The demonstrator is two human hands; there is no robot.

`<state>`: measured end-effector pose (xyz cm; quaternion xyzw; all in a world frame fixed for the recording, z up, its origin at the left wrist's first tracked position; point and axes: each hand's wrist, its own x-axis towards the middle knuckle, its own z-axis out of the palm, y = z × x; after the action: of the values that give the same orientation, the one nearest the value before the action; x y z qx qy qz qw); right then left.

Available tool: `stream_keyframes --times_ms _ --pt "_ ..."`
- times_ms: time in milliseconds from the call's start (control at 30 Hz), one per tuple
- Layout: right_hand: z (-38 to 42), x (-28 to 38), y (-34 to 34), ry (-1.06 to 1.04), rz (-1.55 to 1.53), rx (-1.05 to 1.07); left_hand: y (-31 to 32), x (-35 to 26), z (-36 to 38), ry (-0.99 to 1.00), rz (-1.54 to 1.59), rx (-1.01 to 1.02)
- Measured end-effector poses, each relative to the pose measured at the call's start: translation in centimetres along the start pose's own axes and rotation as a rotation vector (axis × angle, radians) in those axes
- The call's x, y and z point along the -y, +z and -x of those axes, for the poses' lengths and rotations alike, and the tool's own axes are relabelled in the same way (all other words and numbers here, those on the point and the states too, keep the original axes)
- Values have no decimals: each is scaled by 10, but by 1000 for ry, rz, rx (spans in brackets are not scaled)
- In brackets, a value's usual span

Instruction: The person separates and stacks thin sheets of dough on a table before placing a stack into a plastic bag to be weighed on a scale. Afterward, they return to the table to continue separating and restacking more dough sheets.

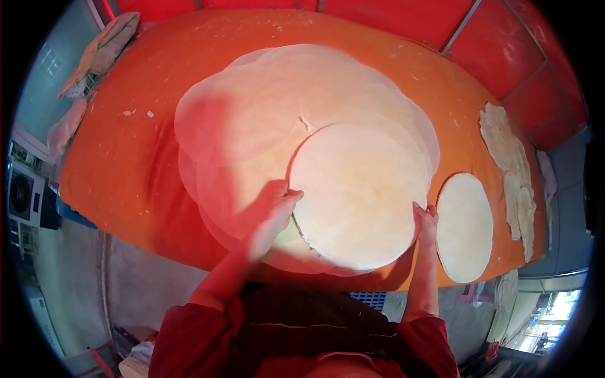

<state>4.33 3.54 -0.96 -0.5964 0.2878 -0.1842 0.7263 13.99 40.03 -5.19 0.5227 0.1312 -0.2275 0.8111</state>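
Note:
A pale round dough sheet (362, 189), or a thin stack of them with a brownish edge, is held by its two sides. At its left edge my left hand (277, 213) is closed, the thumb lying over the rim. My right hand (426, 220) pinches the right edge, fingers mostly hidden behind it. Beneath and beyond lie several larger, very thin, overlapping round sheets (252, 101), spread out on an orange cloth (138, 157). Just right of my right hand rests another pale round dough piece (465, 227), flat near the table's edge.
Crumpled pale sheets (509, 170) lie along the table's right end. Bunched cloth (104, 53) sits at the far left corner. Red panels (391, 22) stand behind the table. A blue crate (367, 300) shows below the near edge.

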Motion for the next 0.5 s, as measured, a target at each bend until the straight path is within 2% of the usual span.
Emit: stream_keyframes --times_ms 100,200,233,333,367,433,500 --pt "27 24 -1 91 -103 118 5 -2 -4 119 -167 -81" --pt "38 -13 -28 70 -121 -2 13 -29 -15 136 -107 -41" --pt "42 -19 -31 51 -102 15 22 -49 -5 41 -17 58" --pt "48 -10 -28 121 -257 32 17 -50 -10 -66 45 289" --pt "54 2 -21 244 -300 64 20 -54 -1 -153 45 343" --pt "66 21 -5 447 -423 90 16 -56 16 -199 1 385" --pt "59 -4 -16 271 -260 46 -21 -35 -7 -220 -50 411"
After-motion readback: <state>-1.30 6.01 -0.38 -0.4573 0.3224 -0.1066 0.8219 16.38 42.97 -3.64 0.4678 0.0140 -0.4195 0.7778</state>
